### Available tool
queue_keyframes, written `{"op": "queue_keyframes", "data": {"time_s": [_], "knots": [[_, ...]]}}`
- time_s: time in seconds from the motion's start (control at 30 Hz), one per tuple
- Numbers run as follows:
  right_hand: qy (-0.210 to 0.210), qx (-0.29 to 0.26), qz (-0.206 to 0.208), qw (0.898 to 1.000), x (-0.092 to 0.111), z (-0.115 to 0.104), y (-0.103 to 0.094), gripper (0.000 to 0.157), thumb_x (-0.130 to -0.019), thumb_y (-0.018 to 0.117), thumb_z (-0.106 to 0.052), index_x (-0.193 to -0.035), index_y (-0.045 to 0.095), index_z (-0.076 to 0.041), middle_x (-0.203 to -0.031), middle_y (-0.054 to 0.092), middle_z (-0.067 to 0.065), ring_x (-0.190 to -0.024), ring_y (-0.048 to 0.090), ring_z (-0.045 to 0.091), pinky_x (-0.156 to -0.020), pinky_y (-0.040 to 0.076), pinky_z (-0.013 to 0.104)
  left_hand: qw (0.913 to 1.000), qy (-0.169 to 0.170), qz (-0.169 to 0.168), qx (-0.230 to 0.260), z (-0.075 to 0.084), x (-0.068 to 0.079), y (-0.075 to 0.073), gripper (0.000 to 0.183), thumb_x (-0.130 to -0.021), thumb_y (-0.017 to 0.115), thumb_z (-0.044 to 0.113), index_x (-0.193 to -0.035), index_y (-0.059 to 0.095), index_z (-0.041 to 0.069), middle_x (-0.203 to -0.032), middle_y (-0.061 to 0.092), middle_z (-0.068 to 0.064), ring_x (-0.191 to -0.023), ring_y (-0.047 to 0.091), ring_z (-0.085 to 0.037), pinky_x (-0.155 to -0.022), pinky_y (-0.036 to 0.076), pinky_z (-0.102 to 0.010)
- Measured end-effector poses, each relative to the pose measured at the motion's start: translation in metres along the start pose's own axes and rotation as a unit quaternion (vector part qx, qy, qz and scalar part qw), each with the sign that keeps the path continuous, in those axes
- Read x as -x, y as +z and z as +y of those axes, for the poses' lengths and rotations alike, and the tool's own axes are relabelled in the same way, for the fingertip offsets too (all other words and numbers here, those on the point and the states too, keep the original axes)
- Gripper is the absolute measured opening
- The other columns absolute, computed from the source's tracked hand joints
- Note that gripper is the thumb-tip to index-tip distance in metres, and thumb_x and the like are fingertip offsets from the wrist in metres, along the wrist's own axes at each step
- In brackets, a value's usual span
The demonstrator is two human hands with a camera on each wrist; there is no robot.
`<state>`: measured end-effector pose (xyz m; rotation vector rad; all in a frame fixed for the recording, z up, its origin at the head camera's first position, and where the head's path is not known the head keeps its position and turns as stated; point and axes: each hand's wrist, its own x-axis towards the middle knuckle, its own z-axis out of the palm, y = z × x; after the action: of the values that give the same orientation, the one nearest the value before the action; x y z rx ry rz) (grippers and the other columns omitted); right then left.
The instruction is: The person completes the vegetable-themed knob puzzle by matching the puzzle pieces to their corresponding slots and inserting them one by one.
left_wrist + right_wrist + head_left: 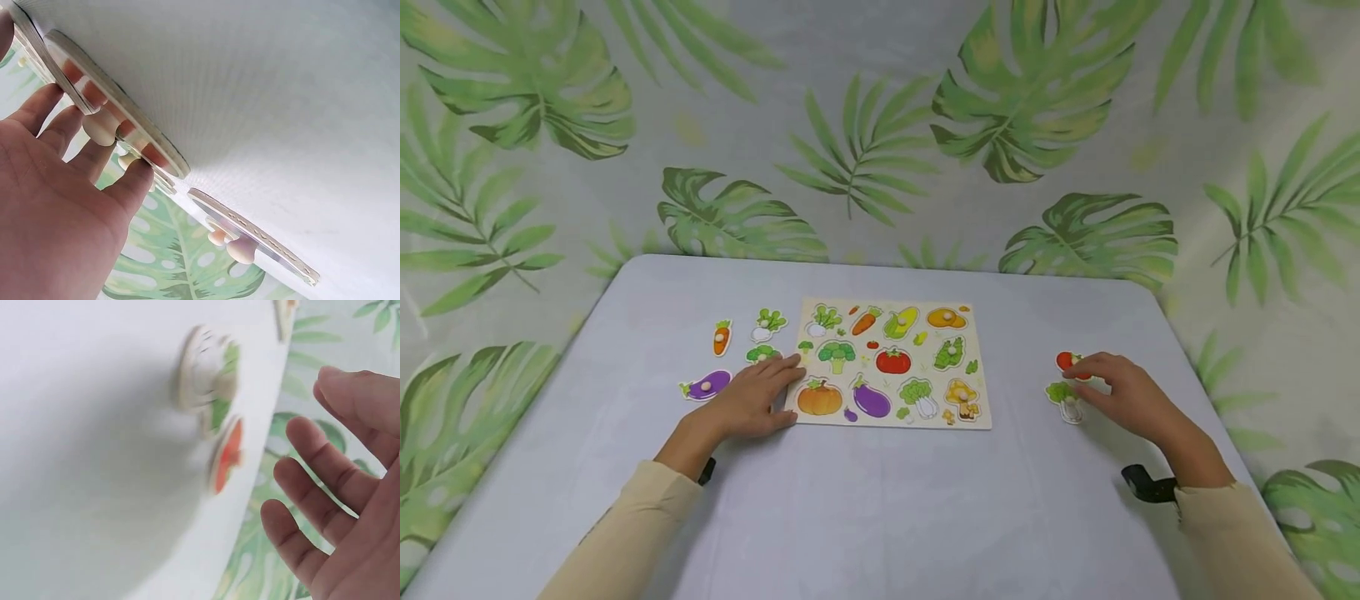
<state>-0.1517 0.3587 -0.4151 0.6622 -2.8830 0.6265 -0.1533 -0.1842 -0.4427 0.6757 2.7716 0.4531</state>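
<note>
Pale fabric printed with green leaves [857, 158] fills the upper half of the head view, behind a white table [925, 500]. Near the middle of the frame lies a wooden vegetable puzzle board [917, 358], with knobbed corn [900, 322] and mushroom [962, 398] pieces seated in it. At the board's left edge, the left hand [748, 400] rests with fingers extended, gripping nothing; the left wrist view shows an orange-striped piece [127, 128] beside its fingertips. Left of centre lie carrot [722, 338], radish [767, 325], broccoli [763, 353] and eggplant [707, 386] pieces, the broccoli partly hidden by that hand. At the right of the frame, the right hand [1123, 396] hovers over a tomato piece [1066, 361] and a bok choy piece [1067, 407], just beside each other; the right wrist view shows its fingers loosely bent, apart from both, holding nothing. Beige sleeves [632, 517] enter at both lower corners.
</note>
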Motion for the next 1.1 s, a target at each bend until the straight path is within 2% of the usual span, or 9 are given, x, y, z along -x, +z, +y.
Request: {"op": "queue_keyframes", "data": {"time_s": [0.1, 0.2, 0.3, 0.4, 0.63, 0.9, 1.1], "knots": [[0.009, 0.003, -0.009, 1.000, 0.007, 0.008, 0.003, 0.025, -0.083, 0.075, -0.005, -0.107, 0.073, -0.011, -0.105, 0.071, 0.008, -0.097, 0.062, 0.030, -0.075, 0.053, 0.038, 1.0000, 0.002, -0.001, 0.000, 0.000, -0.001, 0.000, 0.066, -0.090, 0.067, 0.030, -0.149, 0.043, 0.010, -0.162, 0.034, -0.011, -0.150, 0.027, -0.040, -0.121, 0.024, -0.062], [0.038, -0.005, -0.033, 0.999, 0.013, 0.014, 0.005, 0.024, -0.085, 0.074, -0.008, -0.108, 0.073, -0.012, -0.107, 0.070, 0.008, -0.099, 0.062, 0.032, -0.076, 0.053, 0.038, 1.0000, 0.004, 0.000, -0.001, 0.001, -0.002, 0.000, 0.067, -0.090, 0.067, 0.031, -0.149, 0.043, 0.010, -0.162, 0.034, -0.011, -0.150, 0.027, -0.040, -0.121, 0.024, -0.061], [0.077, -0.024, -0.071, 0.994, 0.018, 0.016, 0.008, 0.025, -0.087, 0.072, -0.011, -0.113, 0.071, -0.011, -0.110, 0.067, 0.011, -0.104, 0.061, 0.034, -0.081, 0.053, 0.044, 1.0000, 0.006, -0.001, -0.001, 0.002, -0.002, 0.000, 0.067, -0.090, 0.067, 0.031, -0.149, 0.043, 0.010, -0.162, 0.033, -0.011, -0.150, 0.027, -0.039, -0.121, 0.024, -0.061], [0.093, -0.028, -0.092, 0.991, 0.021, 0.017, 0.012, 0.029, -0.087, 0.073, -0.011, -0.115, 0.069, -0.008, -0.110, 0.065, 0.013, -0.105, 0.061, 0.037, -0.085, 0.053, 0.051, 1.0000, 0.005, -0.003, 0.001, 0.003, -0.002, 0.000, 0.067, -0.090, 0.067, 0.031, -0.149, 0.043, 0.010, -0.162, 0.033, -0.011, -0.151, 0.027, -0.039, -0.121, 0.023, -0.061], [0.067, -0.011, -0.083, 0.994, 0.020, 0.020, 0.016, 0.032, -0.080, 0.079, -0.008, -0.111, 0.072, -0.006, -0.104, 0.065, 0.015, -0.098, 0.063, 0.036, -0.081, 0.054, 0.048, 1.0000, 0.004, -0.003, -0.004, 0.004, -0.004, 0.001, 0.067, -0.090, 0.067, 0.031, -0.149, 0.044, 0.010, -0.162, 0.033, -0.011, -0.150, 0.027, -0.039, -0.121, 0.024, -0.061], [0.049, -0.019, -0.075, 0.996, 0.015, 0.024, 0.019, 0.031, -0.076, 0.082, -0.007, -0.105, 0.072, -0.007, -0.103, 0.064, 0.016, -0.096, 0.062, 0.035, -0.079, 0.053, 0.043, 1.0000, -0.003, -0.007, 0.004, 0.003, -0.001, 0.002, 0.067, -0.090, 0.067, 0.030, -0.150, 0.043, 0.010, -0.163, 0.032, -0.011, -0.151, 0.026, -0.040, -0.121, 0.023, -0.062], [0.025, -0.026, -0.053, 0.998, 0.010, 0.024, 0.020, 0.026, -0.075, 0.083, -0.007, -0.098, 0.071, -0.010, -0.098, 0.064, 0.012, -0.092, 0.061, 0.031, -0.075, 0.051, 0.033, 1.0000, -0.005, -0.002, -0.001, 0.001, -0.001, 0.001, 0.067, -0.090, 0.067, 0.030, -0.150, 0.043, 0.011, -0.163, 0.032, -0.010, -0.151, 0.026, -0.039, -0.121, 0.023, -0.062]]}}
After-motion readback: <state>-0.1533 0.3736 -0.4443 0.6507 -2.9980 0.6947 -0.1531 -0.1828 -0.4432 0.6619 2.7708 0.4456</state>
